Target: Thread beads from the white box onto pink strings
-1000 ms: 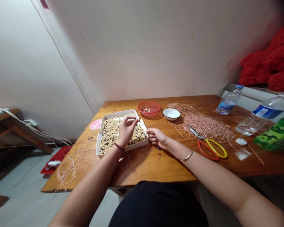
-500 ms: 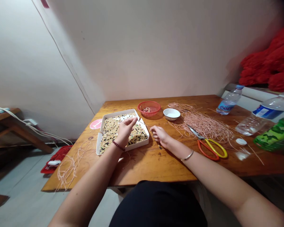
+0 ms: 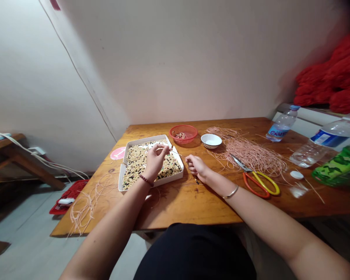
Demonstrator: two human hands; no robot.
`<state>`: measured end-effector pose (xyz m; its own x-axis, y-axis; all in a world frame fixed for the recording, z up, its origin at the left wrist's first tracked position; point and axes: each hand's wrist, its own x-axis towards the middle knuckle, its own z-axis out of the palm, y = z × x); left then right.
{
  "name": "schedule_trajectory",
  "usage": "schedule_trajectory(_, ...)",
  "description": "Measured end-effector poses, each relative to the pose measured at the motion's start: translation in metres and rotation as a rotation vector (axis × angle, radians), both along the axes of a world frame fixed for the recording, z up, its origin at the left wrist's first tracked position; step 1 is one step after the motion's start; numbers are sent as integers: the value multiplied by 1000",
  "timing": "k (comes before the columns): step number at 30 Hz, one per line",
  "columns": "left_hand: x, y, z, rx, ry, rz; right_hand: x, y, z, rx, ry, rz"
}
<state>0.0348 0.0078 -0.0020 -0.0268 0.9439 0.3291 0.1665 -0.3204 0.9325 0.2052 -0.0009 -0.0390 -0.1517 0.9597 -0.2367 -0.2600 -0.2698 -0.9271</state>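
My left hand is closed in a pinch over the right part of a white tray of cream, black and a few green beads. A thin cord runs from its fingertips to my right hand, whose fingers are curled shut on the cord just right of the tray. Below my right hand a short beaded end with dark beads hangs at the wooden table. Details between the fingertips are too small to tell.
Behind stand a red basket holding cords and a white bowl. Rightward lie a pink cord pile, scissors, a white cap and bottles. Loose cords lie at the left edge, near a pink round label.
The fingers of my left hand have shifted slightly, with the fingertips a little more spread along the cord. My right hand has hardly moved.
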Motion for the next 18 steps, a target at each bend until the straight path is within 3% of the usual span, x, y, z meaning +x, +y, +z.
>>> schedule_trajectory(6,1,-1,-3,270,178,53,-1,-1,0,22,-48,6)
schedule_trajectory(12,2,-2,-2,192,97,-16,0,-2,0,58,0,105)
schedule_trajectory(18,3,-3,-1,221,87,-19,0,-3,2,109,75,238)
